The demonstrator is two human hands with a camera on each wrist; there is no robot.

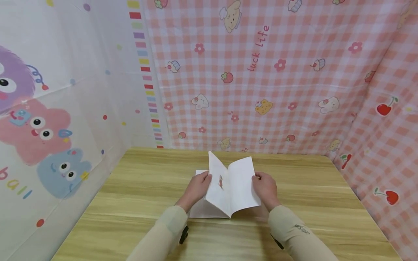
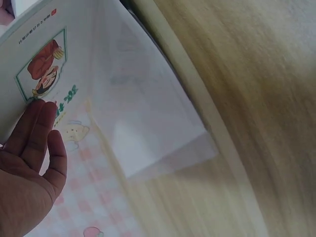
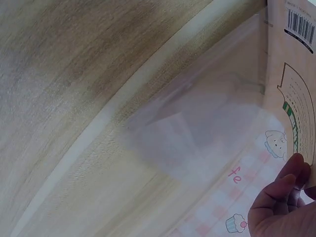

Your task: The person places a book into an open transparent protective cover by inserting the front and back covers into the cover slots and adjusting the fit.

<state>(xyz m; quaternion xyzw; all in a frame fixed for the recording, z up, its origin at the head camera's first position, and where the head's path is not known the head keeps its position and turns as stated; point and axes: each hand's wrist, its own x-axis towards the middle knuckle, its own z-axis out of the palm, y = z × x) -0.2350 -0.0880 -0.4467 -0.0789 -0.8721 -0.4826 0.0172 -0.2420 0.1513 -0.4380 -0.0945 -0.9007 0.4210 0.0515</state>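
A thin book (image 1: 241, 183) stands partly opened above the table, its inner pages white and the left one bearing a small figure. My left hand (image 1: 197, 188) grips its left edge, thumb on the inside. On the right, my right hand (image 1: 265, 187) pinches the opposite edge. In the left wrist view the fingers lie against a printed cover (image 2: 47, 69) with a framed figure in red. The right wrist view shows the other cover (image 3: 296, 84) with a barcode. Below the book lies a translucent, film-like sheet (image 2: 148, 123); whether it is attached is unclear.
The wood-grain table (image 1: 137, 203) extends to both sides of the book. A pink checked cloth (image 1: 248, 87) hangs behind it and along the right. At the left hangs a white cloth (image 1: 107, 98) with cartoon figures.
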